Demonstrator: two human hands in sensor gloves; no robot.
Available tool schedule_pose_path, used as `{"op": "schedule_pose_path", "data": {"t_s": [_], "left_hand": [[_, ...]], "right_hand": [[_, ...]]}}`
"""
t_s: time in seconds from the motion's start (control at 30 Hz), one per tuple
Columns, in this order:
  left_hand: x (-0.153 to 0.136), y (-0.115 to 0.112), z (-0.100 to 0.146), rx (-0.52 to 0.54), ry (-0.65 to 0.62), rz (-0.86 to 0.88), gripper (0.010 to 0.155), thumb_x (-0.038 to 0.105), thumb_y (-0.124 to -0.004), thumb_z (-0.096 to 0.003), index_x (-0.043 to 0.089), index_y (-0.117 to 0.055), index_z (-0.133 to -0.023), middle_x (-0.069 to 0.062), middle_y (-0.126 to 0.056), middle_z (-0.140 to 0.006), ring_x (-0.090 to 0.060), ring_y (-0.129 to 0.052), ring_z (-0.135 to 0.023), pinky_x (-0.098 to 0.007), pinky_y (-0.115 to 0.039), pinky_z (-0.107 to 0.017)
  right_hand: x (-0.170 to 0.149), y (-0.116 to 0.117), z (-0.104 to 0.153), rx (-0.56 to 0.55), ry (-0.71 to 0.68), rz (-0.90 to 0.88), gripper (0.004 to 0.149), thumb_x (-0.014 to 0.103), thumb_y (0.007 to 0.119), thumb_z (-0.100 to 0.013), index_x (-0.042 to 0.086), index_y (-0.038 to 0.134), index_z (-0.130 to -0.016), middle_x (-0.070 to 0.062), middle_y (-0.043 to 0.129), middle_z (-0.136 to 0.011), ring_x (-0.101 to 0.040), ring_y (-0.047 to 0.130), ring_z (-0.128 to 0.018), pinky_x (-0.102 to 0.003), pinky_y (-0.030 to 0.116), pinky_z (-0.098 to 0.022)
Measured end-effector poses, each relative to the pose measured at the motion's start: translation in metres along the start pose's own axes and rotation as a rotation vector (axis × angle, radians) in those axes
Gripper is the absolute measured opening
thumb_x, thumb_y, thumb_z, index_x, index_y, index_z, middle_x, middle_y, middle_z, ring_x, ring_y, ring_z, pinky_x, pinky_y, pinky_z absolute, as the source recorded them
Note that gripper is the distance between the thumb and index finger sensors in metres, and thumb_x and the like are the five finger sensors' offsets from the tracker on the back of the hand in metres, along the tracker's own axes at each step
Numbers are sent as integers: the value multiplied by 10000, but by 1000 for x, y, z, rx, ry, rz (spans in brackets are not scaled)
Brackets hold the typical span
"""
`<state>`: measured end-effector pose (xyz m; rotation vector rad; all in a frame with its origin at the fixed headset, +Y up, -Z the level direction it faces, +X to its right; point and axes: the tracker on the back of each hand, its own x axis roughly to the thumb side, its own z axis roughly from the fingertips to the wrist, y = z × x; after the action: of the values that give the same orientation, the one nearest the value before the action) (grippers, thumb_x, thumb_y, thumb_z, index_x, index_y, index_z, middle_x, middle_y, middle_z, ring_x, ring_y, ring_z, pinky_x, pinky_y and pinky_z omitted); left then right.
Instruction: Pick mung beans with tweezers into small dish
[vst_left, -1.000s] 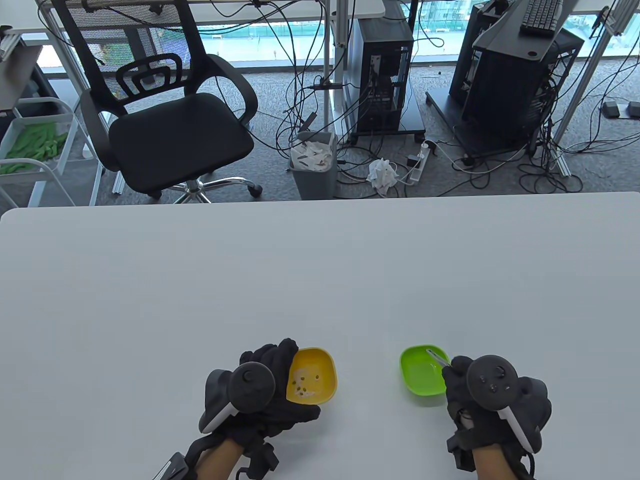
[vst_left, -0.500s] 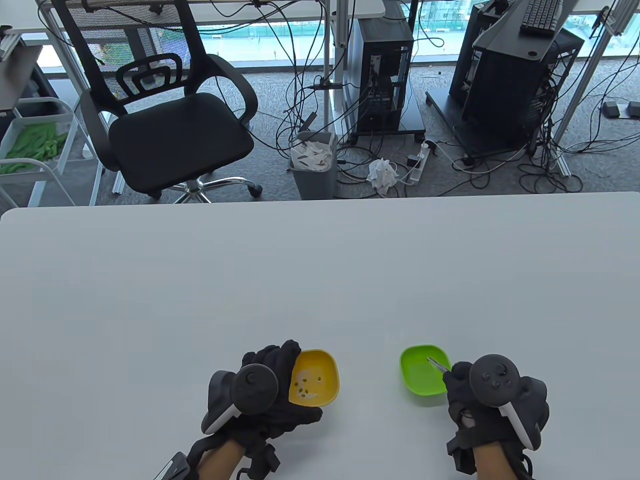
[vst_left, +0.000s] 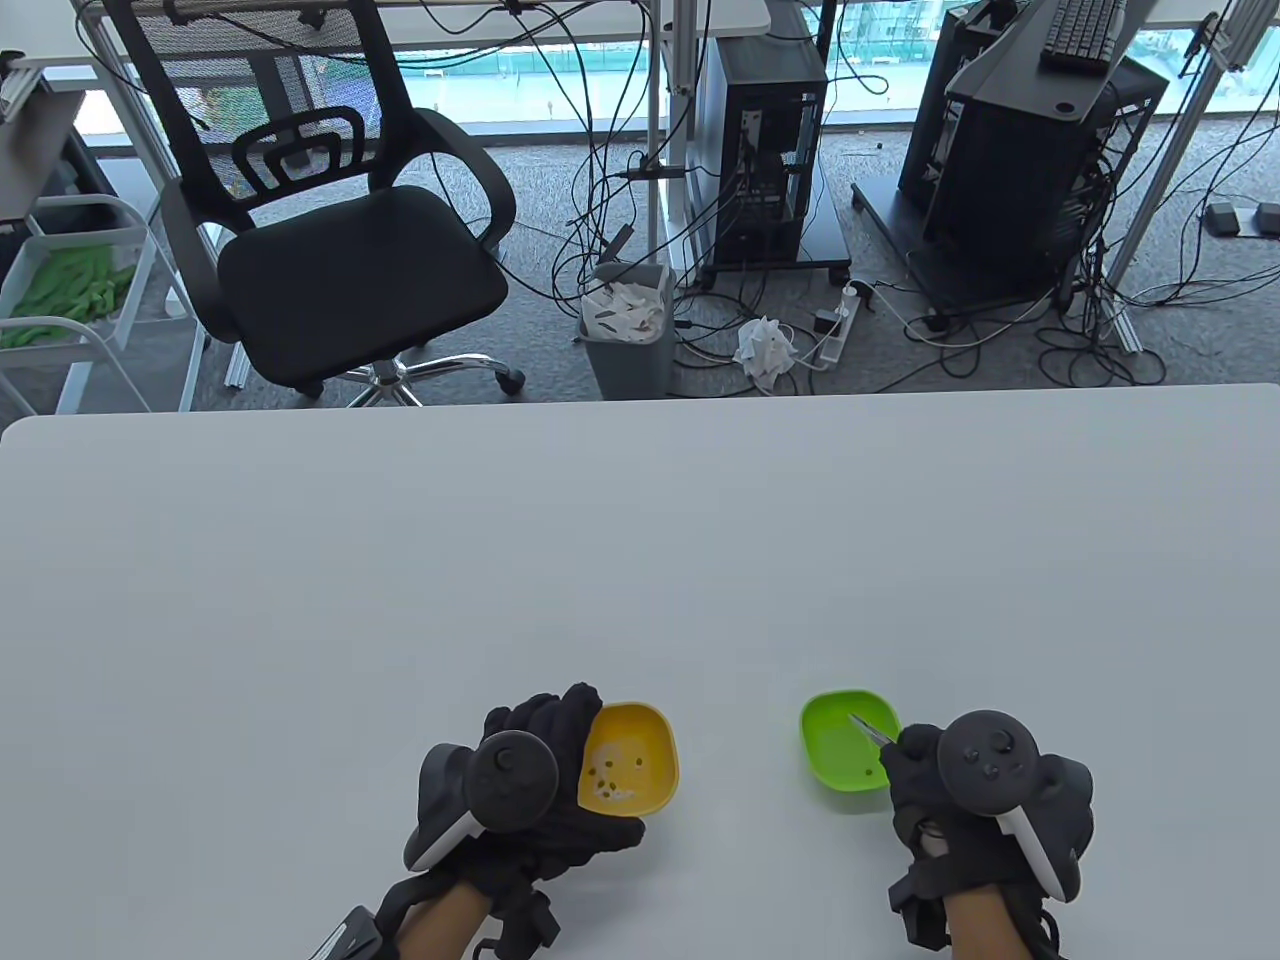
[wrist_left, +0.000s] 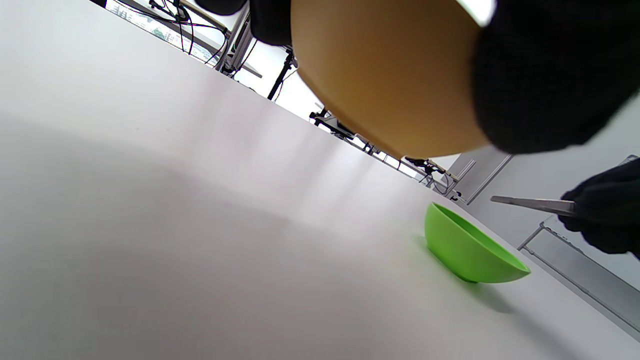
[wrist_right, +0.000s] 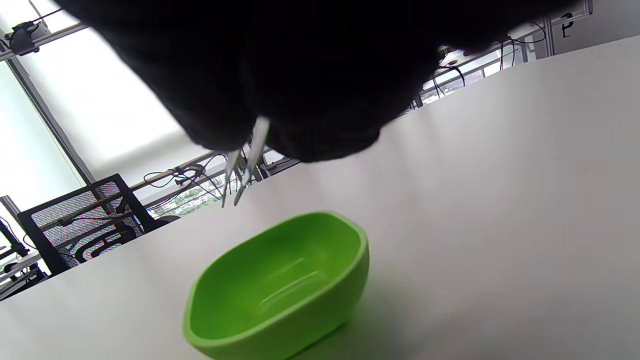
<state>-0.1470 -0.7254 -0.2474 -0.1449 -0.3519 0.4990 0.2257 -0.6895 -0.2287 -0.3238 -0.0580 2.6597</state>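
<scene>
While left hand (vst_left: 545, 790) grips yellow dish (vst_left: 640, 765), right hand (vst_left: 975, 800) pinches tweezers (vst_left: 872, 732) above green dish (vst_left: 835, 760).

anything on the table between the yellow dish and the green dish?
Nothing: between the yellow dish and the green dish only bare table shows in the table view. The left wrist view shows no object there either.

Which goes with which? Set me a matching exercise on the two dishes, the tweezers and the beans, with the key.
1 yellow plastic dish
2 green plastic dish
3 thin metal tweezers
4 several small dark mung beans

a pinched in the right hand
b lying in the yellow dish
c gripped by the left hand
d standing on the white table

Pairs: 1-c, 2-d, 3-a, 4-b.
</scene>
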Motion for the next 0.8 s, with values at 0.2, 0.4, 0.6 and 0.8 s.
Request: {"op": "schedule_pose_path", "data": {"t_s": [0.2,0.4,0.6,0.8], "left_hand": [[1,0,-2,-4,3,0,1238,727,-958,-292,125,-294,-1147,-111,-495,-1144,-440,-426,-1120,-696,-252,-777],[0,-1,-2,-7,14,0,1240,727,-959,-293,122,-293,-1147,-112,-497,-1143,-440,-425,-1120,-696,-252,-777],[-1,0,-2,-5,31,2,1243,727,-959,-290,118,-295,-1147,-116,-497,-1142,-444,-428,-1118,-696,-253,-777],[-1,0,-3,-3,31,0,1242,728,-959,-293,116,-296,-1147,-116,-497,-1142,-445,-430,-1117,-696,-258,-776]], "right_hand": [[42,-6,14,-78,-157,14,373,304,898,-474,33,964,-722,-172,978,-534,-135,951,-230,-242,862,-108],[133,5,36,-12,-377,124,373,306,898,-477,37,962,-727,-171,978,-539,-135,951,-234,-243,862,-113],[180,38,47,75,-438,282,368,298,907,-474,30,968,-718,-176,981,-529,-144,952,-225,-247,863,-110],[182,53,48,106,-430,331,367,295,911,-473,23,971,-712,-181,983,-521,-146,953,-216,-249,862,-103]]}}
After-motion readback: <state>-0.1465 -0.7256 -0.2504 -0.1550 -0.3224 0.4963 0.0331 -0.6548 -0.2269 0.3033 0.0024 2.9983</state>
